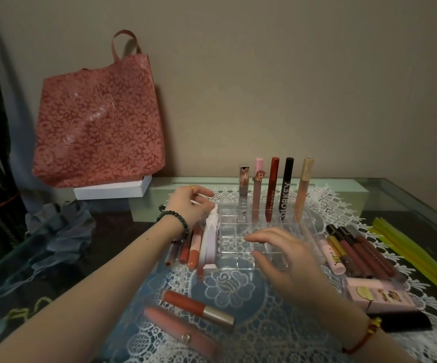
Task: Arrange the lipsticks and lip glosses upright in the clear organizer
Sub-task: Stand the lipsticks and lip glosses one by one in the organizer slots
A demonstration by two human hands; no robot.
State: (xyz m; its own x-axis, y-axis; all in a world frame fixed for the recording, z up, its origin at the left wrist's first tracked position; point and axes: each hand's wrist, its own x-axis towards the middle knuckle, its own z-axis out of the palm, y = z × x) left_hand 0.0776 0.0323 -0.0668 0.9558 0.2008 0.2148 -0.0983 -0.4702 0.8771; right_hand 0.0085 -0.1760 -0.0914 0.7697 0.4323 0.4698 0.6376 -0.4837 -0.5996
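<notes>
The clear organizer [238, 231] sits on a lace mat. Several tubes stand upright in its back row: a silver lipstick [243, 184], a pink gloss [258, 189], a red tube [273, 189], a black tube [286, 189] and a beige gloss [302, 187]. My left hand [194, 203] pinches the top end of a white-lilac tube [210, 239] lying along the organizer's left wall. My right hand [288, 258] is spread flat over the organizer's front right cells, holding nothing. More glosses [194, 248] lie left of the organizer.
Dark and pink tubes [356, 255] lie right of the organizer, with two glosses [199, 307] in front. A pink box [379, 297], a black case [406, 322] and yellow strips [416, 247] are at the right. A pink floral bag [99, 119] on a white box [112, 191] stands back left.
</notes>
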